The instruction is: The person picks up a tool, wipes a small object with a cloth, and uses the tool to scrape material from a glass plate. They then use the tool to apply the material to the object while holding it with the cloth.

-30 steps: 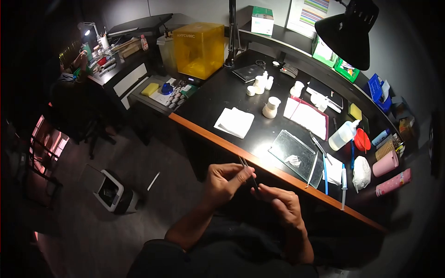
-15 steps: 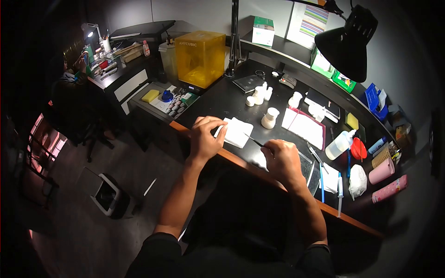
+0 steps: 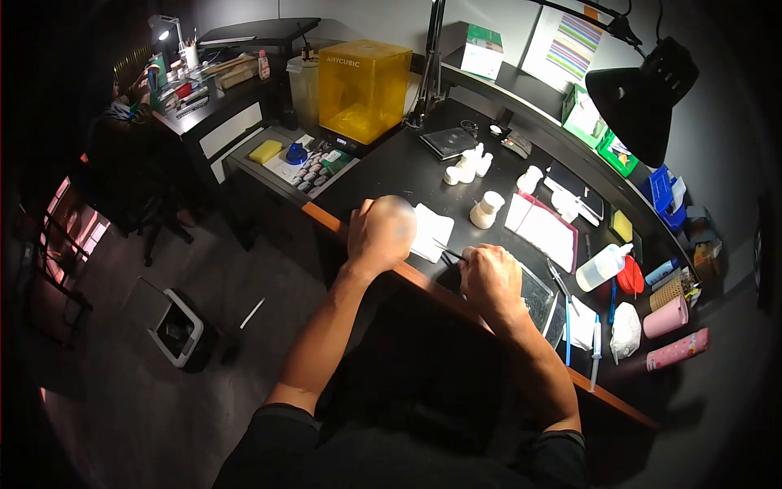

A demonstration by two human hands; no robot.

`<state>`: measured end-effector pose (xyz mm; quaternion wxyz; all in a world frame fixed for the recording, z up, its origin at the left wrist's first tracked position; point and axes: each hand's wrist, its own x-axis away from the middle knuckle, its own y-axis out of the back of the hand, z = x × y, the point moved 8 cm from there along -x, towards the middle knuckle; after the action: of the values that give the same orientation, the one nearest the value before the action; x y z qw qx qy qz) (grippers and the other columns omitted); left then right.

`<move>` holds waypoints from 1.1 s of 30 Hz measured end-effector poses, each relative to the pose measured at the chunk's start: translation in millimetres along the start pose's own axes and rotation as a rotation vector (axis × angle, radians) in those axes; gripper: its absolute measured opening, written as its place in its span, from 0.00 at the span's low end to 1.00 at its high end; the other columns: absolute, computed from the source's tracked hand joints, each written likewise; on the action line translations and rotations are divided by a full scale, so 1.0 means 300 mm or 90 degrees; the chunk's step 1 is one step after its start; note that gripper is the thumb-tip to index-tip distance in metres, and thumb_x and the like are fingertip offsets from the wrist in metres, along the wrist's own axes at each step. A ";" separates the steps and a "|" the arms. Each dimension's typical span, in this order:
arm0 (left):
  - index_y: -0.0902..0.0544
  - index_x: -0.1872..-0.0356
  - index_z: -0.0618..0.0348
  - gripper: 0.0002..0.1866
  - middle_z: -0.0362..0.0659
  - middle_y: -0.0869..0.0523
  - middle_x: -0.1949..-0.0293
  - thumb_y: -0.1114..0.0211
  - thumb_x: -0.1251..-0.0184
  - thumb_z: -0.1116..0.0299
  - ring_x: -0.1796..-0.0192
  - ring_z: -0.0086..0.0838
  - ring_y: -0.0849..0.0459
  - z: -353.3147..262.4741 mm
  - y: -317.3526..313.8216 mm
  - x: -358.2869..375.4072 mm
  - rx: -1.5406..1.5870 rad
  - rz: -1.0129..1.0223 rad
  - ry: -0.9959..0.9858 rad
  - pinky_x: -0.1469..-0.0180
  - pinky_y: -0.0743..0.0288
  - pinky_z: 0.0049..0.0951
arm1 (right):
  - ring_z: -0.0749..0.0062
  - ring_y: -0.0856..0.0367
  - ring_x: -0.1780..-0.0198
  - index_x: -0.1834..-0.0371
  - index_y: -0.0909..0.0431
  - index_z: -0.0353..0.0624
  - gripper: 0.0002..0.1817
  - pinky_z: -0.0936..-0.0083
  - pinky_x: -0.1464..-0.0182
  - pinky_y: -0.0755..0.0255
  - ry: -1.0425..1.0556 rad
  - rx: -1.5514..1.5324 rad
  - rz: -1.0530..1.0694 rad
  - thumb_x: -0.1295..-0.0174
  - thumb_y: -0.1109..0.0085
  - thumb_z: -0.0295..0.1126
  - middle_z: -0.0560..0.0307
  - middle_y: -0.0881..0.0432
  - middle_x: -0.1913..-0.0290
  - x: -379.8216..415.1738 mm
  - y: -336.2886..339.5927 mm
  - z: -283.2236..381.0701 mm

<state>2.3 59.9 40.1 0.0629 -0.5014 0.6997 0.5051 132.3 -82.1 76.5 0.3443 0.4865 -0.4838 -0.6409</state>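
Observation:
A folded white cloth or tissue (image 3: 430, 231) lies near the front edge of the black desk. At its left side is my left hand (image 3: 381, 232), back upward, its fingers smeared by motion and partly hidden. My right hand (image 3: 492, 275) is closed around a slim dark tool (image 3: 453, 254) with a thin tip, too small to name more exactly. That tip points left and reaches the cloth's right part. Just behind the cloth stands an open white bottle (image 3: 486, 211).
Small white bottles (image 3: 467, 165), a red-edged white pad (image 3: 541, 225), a clear squeeze bottle (image 3: 604, 267) and a syringe (image 3: 596, 346) are on the desk. A black lamp (image 3: 639, 106) overhangs the right. A yellow-covered machine (image 3: 365, 91) stands back left. Another person (image 3: 122, 130) sits far left.
My left hand has turned over from a pinch at the cloth's left edge, and its fingers now blur. My right hand keeps the tool near the cloth. The whole view has shifted slightly.

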 end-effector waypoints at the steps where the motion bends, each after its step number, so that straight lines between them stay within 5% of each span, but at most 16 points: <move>1: 0.07 0.59 0.46 0.11 0.39 0.14 0.49 0.27 0.44 0.64 0.45 0.37 0.19 -0.002 0.001 -0.001 -0.001 -0.002 -0.001 0.39 0.29 0.39 | 0.47 0.14 0.68 0.72 0.15 0.40 0.09 0.56 0.64 0.20 0.003 -0.018 -0.014 0.40 0.34 0.34 0.45 0.16 0.73 0.011 0.015 -0.005; 6: 0.07 0.60 0.49 0.10 0.39 0.15 0.50 0.26 0.43 0.66 0.45 0.38 0.21 -0.038 0.056 0.007 0.027 -0.142 -0.053 0.42 0.30 0.40 | 0.51 0.12 0.70 0.68 0.13 0.36 0.08 0.63 0.65 0.19 0.005 -0.224 -0.075 0.38 0.33 0.30 0.45 0.13 0.73 0.067 0.107 -0.054; 9: 0.07 0.60 0.53 0.07 0.43 0.13 0.60 0.26 0.39 0.70 0.55 0.36 0.17 -0.083 0.109 0.059 0.173 -0.242 -0.040 0.52 0.25 0.35 | 0.72 0.12 0.70 0.61 0.12 0.33 0.13 0.73 0.63 0.20 -0.105 -0.589 0.024 0.33 0.33 0.35 0.51 0.10 0.70 0.112 0.070 -0.103; 12: 0.09 0.57 0.64 0.09 0.46 0.09 0.58 0.31 0.29 0.69 0.58 0.26 0.14 -0.145 0.004 0.141 0.645 -0.051 0.170 0.52 0.22 0.27 | 0.74 0.12 0.67 0.58 0.13 0.30 0.13 0.79 0.63 0.19 -0.152 -0.800 0.050 0.29 0.35 0.33 0.51 0.10 0.68 0.172 0.051 -0.094; 15: 0.09 0.56 0.68 0.12 0.48 0.08 0.57 0.32 0.26 0.68 0.56 0.22 0.13 -0.279 -0.036 0.173 0.886 0.075 0.199 0.49 0.20 0.24 | 0.74 0.12 0.68 0.57 0.13 0.30 0.14 0.78 0.64 0.19 -0.168 -0.884 0.078 0.28 0.36 0.34 0.50 0.10 0.67 0.222 0.051 -0.056; 18: 0.09 0.58 0.68 0.12 0.51 0.08 0.58 0.33 0.25 0.67 0.53 0.29 0.12 -0.337 -0.054 0.194 0.870 0.168 0.222 0.41 0.21 0.32 | 0.73 0.11 0.68 0.57 0.13 0.30 0.13 0.79 0.64 0.19 -0.164 -0.875 0.079 0.28 0.36 0.33 0.50 0.10 0.67 0.251 0.067 -0.043; 29: 0.10 0.58 0.68 0.09 0.45 0.09 0.64 0.31 0.28 0.71 0.61 0.21 0.13 -0.392 -0.063 0.231 0.795 0.206 0.220 0.56 0.20 0.21 | 0.75 0.11 0.59 0.54 0.13 0.29 0.11 0.79 0.55 0.19 -0.098 -0.879 0.068 0.31 0.33 0.28 0.52 0.10 0.64 0.296 0.070 -0.096; 33: 0.10 0.58 0.69 0.06 0.47 0.11 0.62 0.30 0.32 0.78 0.57 0.26 0.14 -0.470 0.000 0.229 0.687 0.180 0.080 0.54 0.23 0.23 | 0.77 0.15 0.61 0.54 0.11 0.34 0.11 0.78 0.56 0.21 -0.032 -0.730 0.030 0.35 0.29 0.29 0.53 0.10 0.61 0.331 0.169 -0.125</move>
<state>27.8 -92.5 67.3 0.2006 -0.3285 0.9217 0.0485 138.1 -198.2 93.9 0.5556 0.1958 -0.0780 -0.8043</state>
